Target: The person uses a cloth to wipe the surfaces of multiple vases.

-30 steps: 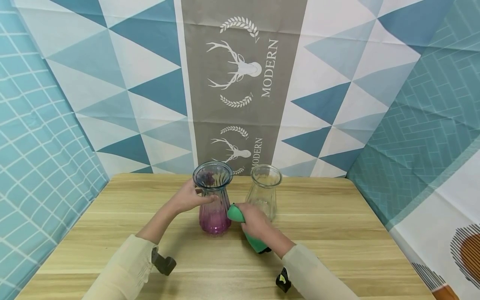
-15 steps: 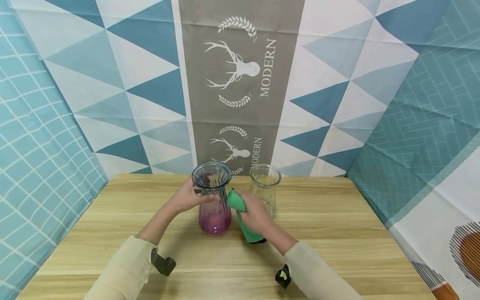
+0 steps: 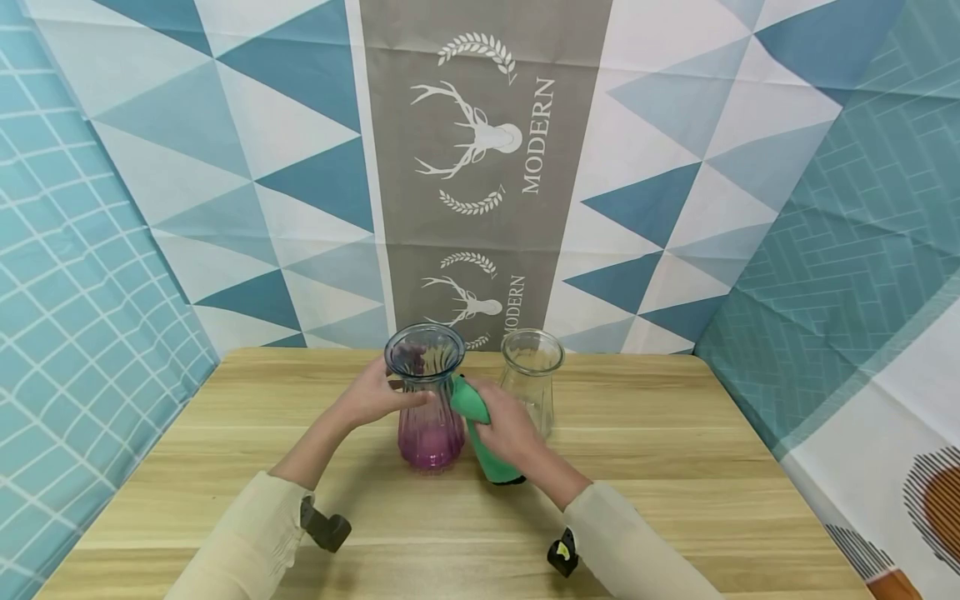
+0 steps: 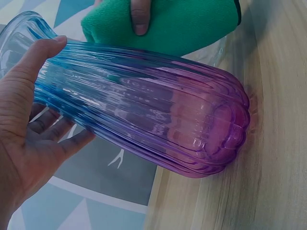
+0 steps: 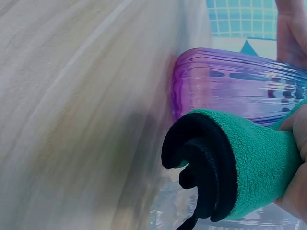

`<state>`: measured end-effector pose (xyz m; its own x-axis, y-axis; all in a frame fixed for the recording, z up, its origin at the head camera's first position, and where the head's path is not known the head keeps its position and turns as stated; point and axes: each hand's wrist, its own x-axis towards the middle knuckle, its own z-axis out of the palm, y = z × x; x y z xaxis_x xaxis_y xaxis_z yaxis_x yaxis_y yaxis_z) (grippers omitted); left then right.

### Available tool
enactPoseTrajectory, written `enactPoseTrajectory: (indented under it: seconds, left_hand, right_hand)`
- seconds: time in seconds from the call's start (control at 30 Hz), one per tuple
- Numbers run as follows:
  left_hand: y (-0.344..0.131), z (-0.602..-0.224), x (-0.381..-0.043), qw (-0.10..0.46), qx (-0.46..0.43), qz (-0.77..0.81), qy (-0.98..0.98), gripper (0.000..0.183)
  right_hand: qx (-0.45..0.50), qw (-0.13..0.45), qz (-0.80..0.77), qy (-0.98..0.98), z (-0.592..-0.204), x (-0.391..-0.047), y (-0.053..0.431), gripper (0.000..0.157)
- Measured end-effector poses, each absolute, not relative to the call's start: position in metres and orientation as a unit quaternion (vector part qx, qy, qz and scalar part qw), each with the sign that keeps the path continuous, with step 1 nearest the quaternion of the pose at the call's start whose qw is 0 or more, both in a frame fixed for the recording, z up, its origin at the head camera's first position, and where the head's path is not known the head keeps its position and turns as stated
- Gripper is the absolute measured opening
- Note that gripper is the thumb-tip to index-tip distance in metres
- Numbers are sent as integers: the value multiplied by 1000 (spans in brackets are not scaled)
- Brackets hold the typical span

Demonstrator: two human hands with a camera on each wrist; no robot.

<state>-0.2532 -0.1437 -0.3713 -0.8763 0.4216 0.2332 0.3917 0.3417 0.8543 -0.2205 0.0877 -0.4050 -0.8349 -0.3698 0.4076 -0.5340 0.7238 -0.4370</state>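
A ribbed glass vase point(image 3: 431, 437), blue at the rim and fading to purple at its base, stands upright on the table. My left hand point(image 3: 372, 395) holds it round the neck, thumb on the near side and fingers behind, as the left wrist view also shows. In my right hand point(image 3: 512, 423) is a green cloth point(image 5: 254, 163) with black edging, bunched into a loose roll. The cloth's upper end lies right at the vase's right side, while its lower end hangs close over the tabletop. Part of the roll is hidden under the right hand.
A clear glass vase point(image 3: 534, 383) stands just right of the coloured one, partly behind the right hand. The wooden table point(image 3: 660, 467) ends at a patterned fabric backdrop point(image 3: 480, 167). A small black device point(image 3: 326, 527) sits at each sleeve cuff.
My right hand has shifted slightly up with the cloth along the vase's side, and the cloth's lower end has risen and swung left. The left hand and vase have stayed nearly still.
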Motion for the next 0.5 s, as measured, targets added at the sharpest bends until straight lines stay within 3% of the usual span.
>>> enactPoseTrajectory:
  seconds: [0.5]
  left_hand:
    - [-143, -372, -255, 20, 257, 522, 813, 79]
  right_hand:
    - [269, 51, 140, -952, -431, -219, 95, 56]
